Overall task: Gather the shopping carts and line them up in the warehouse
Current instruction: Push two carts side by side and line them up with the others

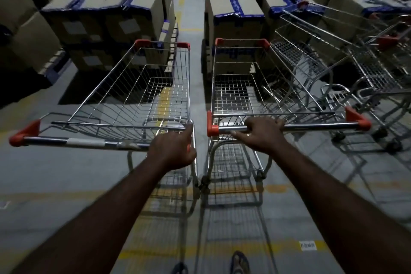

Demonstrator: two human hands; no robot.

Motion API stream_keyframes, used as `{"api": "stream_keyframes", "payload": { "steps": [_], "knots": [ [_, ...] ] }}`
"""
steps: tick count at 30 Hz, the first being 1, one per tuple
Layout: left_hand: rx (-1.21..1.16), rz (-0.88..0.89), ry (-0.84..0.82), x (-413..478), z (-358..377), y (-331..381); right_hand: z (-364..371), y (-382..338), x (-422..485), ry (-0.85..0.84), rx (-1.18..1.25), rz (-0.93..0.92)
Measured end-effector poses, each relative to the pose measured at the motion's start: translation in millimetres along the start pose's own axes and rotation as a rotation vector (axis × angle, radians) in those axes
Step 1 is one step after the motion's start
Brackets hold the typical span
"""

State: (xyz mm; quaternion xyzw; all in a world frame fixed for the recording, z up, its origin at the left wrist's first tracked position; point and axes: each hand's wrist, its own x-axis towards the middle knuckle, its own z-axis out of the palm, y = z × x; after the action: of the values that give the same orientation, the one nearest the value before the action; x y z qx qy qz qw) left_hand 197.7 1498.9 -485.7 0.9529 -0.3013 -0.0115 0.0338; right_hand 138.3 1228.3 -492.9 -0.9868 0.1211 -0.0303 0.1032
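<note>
- While 2 empty wire carts stand side by side in the middle of the frame, each hand is on 1 handle bar: the left hand at the right end of the left cart's bar, the right hand near the left end of the right cart's bar.
- Left fingers are curled together and clamped around the bar end; right fingers are wrapped over the chrome bar and clamped on it, the thumb underneath as far as can be told.
- Both carts point up the frame toward stacked cardboard boxes bound with blue tape, with a narrow aisle between the stacks.
- More parked carts sit at the right of the frame, angled and partly nested, just beside the right cart.
- Judged by the thin steel mesh and bare baskets, the carts should be light and stiff, rolling easily on casters yet prone to swivel.
- Holding each bar off-centre, near the inner ends, gives weak steering leverage; a grip nearer the middle of a bar would hold a truer line.
- Inner frames look close to touching low down, so wheels could tangle.
- Lining up probably means swinging right toward the parked group.
</note>
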Motion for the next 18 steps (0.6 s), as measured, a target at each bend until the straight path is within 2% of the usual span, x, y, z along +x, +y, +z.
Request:
{"api": "stream_keyframes", "payload": {
  "steps": [13, 18],
  "knots": [
    [0.000, 0.011, 0.011, 18, 9, 9, 10, -2, 7, 0.013, 0.066, 0.002],
    [-0.028, 0.002, -0.048, 35, 13, 5, 14, 2, 5, -0.006, 0.062, -0.015]
  ]
}}
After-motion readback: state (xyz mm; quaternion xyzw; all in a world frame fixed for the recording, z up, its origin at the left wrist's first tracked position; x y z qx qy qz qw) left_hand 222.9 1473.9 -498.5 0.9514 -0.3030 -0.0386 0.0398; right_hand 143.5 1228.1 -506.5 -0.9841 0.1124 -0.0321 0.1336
